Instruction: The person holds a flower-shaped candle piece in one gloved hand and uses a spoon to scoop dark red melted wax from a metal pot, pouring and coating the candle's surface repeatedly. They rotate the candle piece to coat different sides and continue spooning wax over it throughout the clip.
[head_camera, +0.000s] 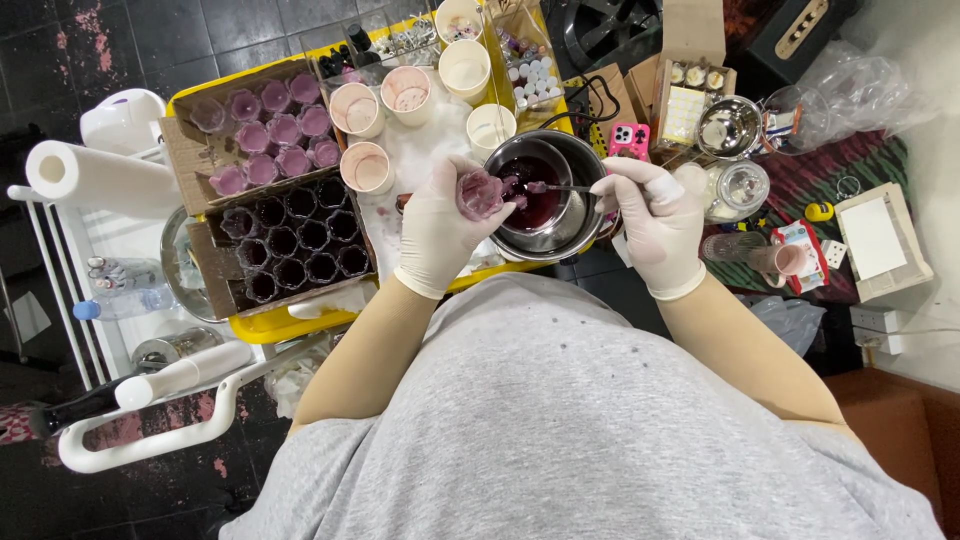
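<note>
My left hand (438, 232), in a white glove, holds a small clear cup (480, 193) tinted purple, tilted beside a steel bowl (574, 225). Dark purple liquid (535, 200) fills the bowl. A metal spoon (560, 187) is gripped by my gloved right hand (655, 220), its tip over the liquid next to the cup. Left of my hands a cardboard box (205, 265) holds several dark filled cups. Behind it another cardboard box (185, 150) holds several lighter purple cups.
A yellow tray (270, 325) carries the boxes, several paper cups (465, 68) and small bottles. A paper towel roll (95, 178) and water bottle (125, 300) lie left. A pink phone (628, 140), steel dish (728, 127), glass jar (738, 188) and plastic bags (850, 90) sit right.
</note>
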